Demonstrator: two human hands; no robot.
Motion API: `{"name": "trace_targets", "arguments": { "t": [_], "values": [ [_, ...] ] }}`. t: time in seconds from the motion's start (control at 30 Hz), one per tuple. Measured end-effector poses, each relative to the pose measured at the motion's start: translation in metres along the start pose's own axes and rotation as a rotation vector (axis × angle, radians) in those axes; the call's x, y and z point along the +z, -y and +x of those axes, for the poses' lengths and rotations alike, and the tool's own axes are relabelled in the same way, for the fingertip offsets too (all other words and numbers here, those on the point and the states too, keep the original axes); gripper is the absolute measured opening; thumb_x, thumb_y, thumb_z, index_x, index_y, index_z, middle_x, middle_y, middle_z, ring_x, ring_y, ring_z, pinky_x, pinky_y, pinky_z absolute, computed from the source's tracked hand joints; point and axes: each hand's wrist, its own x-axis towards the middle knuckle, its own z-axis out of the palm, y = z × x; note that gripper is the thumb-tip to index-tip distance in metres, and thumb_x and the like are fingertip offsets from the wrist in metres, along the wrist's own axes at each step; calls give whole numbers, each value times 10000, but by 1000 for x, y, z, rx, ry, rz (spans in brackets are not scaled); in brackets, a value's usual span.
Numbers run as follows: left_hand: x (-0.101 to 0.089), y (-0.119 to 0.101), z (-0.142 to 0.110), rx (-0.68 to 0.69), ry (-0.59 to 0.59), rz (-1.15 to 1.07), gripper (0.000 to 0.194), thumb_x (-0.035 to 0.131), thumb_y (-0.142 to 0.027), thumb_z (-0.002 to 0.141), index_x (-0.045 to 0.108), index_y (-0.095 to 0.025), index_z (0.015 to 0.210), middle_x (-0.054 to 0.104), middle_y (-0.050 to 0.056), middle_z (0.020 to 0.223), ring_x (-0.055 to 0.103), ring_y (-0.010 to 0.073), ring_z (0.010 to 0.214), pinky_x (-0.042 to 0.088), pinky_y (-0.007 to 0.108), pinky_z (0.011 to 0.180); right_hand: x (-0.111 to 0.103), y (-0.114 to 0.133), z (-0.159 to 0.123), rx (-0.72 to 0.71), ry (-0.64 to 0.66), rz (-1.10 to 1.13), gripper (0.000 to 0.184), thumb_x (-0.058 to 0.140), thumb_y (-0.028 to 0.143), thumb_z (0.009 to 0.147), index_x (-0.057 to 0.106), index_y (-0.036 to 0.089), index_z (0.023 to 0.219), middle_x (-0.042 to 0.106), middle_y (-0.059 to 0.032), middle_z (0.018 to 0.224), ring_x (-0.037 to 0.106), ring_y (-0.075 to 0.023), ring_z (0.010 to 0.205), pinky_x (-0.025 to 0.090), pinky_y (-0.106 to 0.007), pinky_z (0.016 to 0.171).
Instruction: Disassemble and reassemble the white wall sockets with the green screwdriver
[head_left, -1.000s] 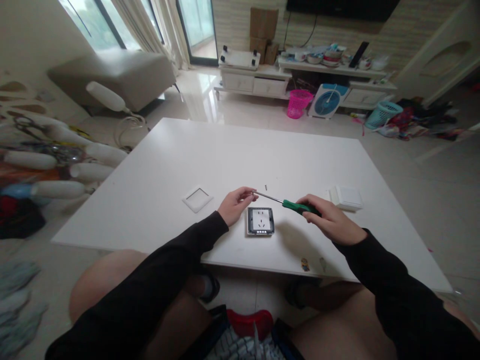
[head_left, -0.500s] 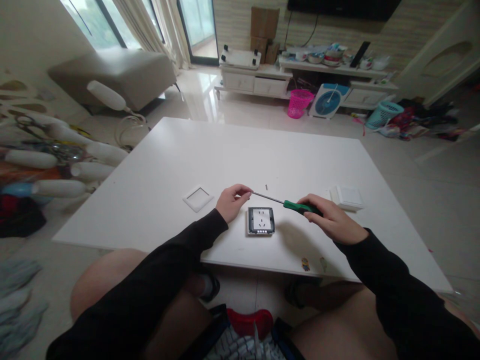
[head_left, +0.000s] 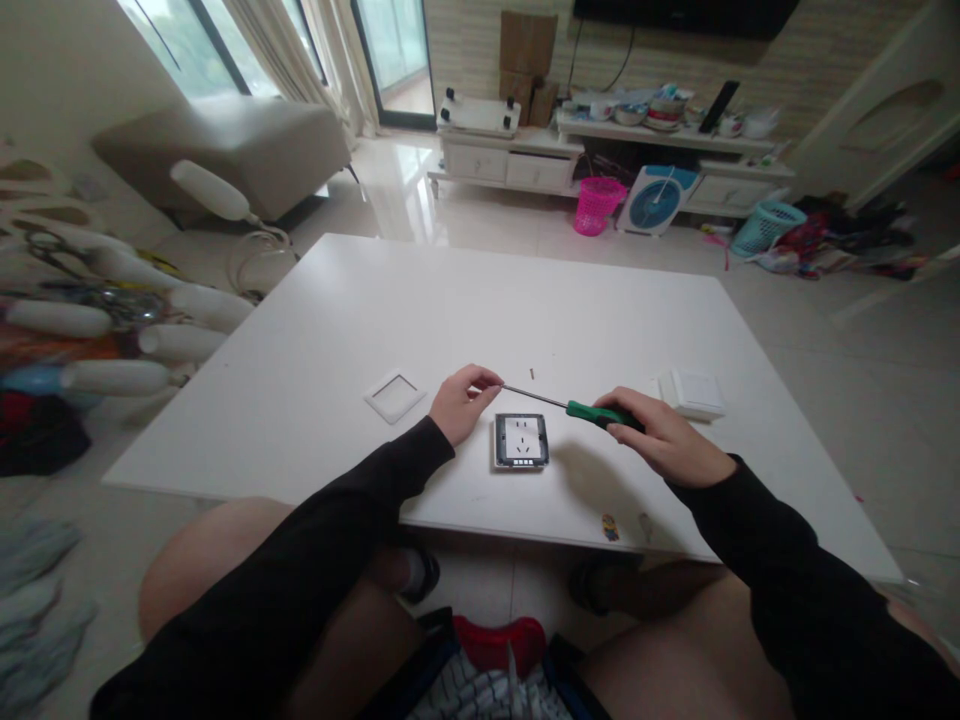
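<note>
My right hand [head_left: 660, 437] grips the green handle of a screwdriver [head_left: 581, 409], whose thin metal shaft points left. My left hand [head_left: 461, 399] is pinched shut at the shaft's tip; what its fingertips hold is too small to make out. Just below the shaft a wall socket module [head_left: 520, 441] lies flat on the white table [head_left: 450, 310], between my two hands. A tiny dark screw [head_left: 532, 374] rests on the table just beyond the shaft.
A white square frame [head_left: 394, 395] lies left of my left hand. A white switch plate [head_left: 691, 393] sits right of my right hand. Small stickers [head_left: 610, 526] mark the table's near edge. Clutter fills the floor at the left.
My left hand has drifted slightly left along the shaft's tip. The screwdriver and my right hand have hardly moved.
</note>
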Motion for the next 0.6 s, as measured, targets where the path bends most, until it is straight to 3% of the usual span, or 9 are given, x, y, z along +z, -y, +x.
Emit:
{"name": "trace_targets", "arguments": {
  "t": [0.6],
  "values": [
    [-2, -3, -1, 17, 57, -7, 93, 655, -254, 849, 716, -192, 882, 719, 44, 880, 658, 182, 843, 543, 306, 747, -3, 0, -1, -18, -8, -6, 200, 564, 263, 882, 672, 213, 1042, 710, -71, 971, 641, -261, 890, 490, -404, 800]
  ]
}}
